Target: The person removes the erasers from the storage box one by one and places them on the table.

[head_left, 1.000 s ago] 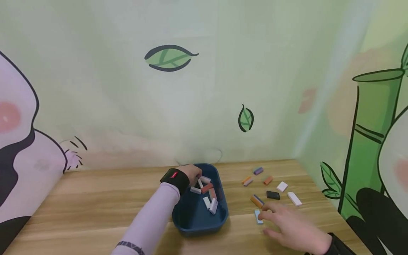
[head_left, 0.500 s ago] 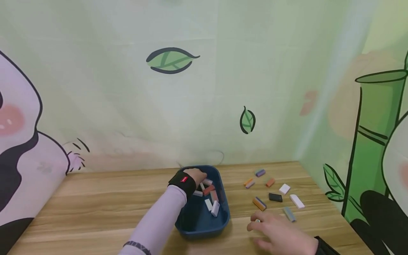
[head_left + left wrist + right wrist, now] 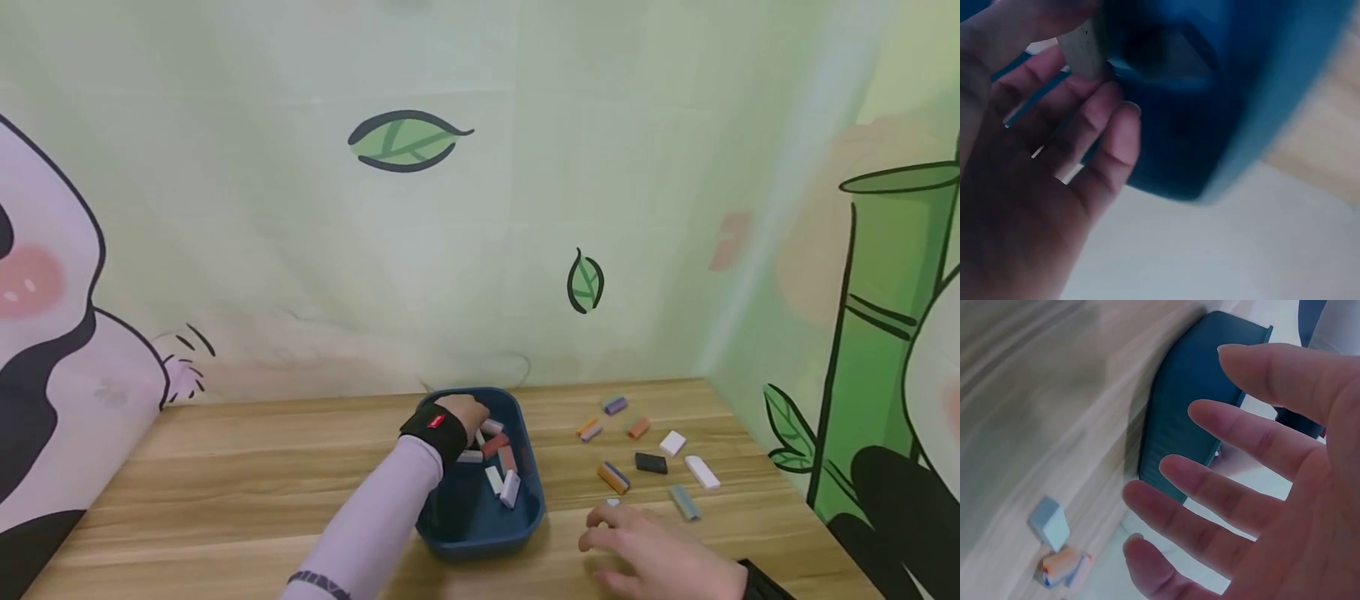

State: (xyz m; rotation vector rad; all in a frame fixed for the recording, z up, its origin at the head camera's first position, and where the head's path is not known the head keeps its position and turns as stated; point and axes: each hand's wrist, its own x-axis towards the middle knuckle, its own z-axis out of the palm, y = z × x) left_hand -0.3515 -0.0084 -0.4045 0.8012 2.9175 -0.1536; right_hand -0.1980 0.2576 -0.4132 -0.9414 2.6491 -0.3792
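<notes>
My left hand point(image 3: 467, 412) reaches into the far end of a blue bin point(image 3: 480, 543). In the left wrist view its thumb and fingers pinch a small pale block point(image 3: 1082, 53); in the head view the hand hides it. Several white and reddish blocks lie loose in the bin, including a white block point(image 3: 510, 489) and a reddish block point(image 3: 495, 446). To the right of the bin, my right hand point(image 3: 656, 550) hovers over the table with fingers spread and nothing held. A light blue block point(image 3: 1050, 524) shows past its fingertips in the right wrist view.
More small blocks are scattered on the wooden table point(image 3: 247, 483) right of the bin: an orange-and-blue block point(image 3: 614, 477), a black block point(image 3: 651, 463), a grey-blue block point(image 3: 684, 502) and a white block point(image 3: 702, 472). A printed cloth wall point(image 3: 465, 250) rises behind the table.
My right hand has shifted left, covering most of the light blue block and uncovering the grey-blue one. My left hand has moved slightly right inside the bin.
</notes>
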